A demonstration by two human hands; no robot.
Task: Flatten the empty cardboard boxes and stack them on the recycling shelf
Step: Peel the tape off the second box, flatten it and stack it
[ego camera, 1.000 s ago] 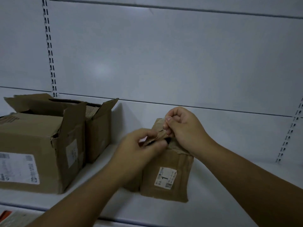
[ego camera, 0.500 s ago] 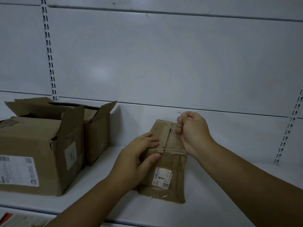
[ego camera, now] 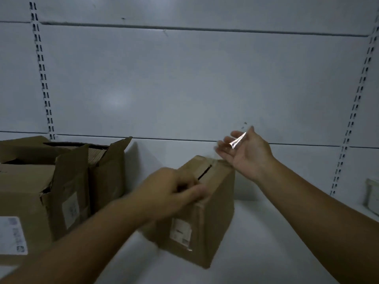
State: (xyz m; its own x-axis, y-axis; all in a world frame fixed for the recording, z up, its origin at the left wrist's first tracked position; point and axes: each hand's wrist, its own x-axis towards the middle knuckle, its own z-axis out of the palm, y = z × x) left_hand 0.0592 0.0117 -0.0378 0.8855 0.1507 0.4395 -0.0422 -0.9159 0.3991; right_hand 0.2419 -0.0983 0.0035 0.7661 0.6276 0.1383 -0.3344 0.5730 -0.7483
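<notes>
A small brown cardboard box (ego camera: 213, 212) with a white label stands on the white shelf (ego camera: 266, 242), its top seam split open in a dark slit. My left hand (ego camera: 170, 191), blurred, grips the box at its upper left edge, thumb on the front face. My right hand (ego camera: 246, 154) is lifted above the box's back right corner with palm showing and fingers spread. A shiny strip of clear tape (ego camera: 238, 140) clings to its thumb and fingers.
A large labelled cardboard box (ego camera: 30, 201) with raised flaps sits at the left, and a second open box (ego camera: 108, 175) stands behind it against the back panel. A pale object (ego camera: 372, 193) rests at the far right edge. Slotted uprights (ego camera: 43, 78) run up the wall.
My right hand has pulled the tape strip off the box top and lifted up and right, opening out. My left hand slid to the box's upper left edge, and the box turned.
</notes>
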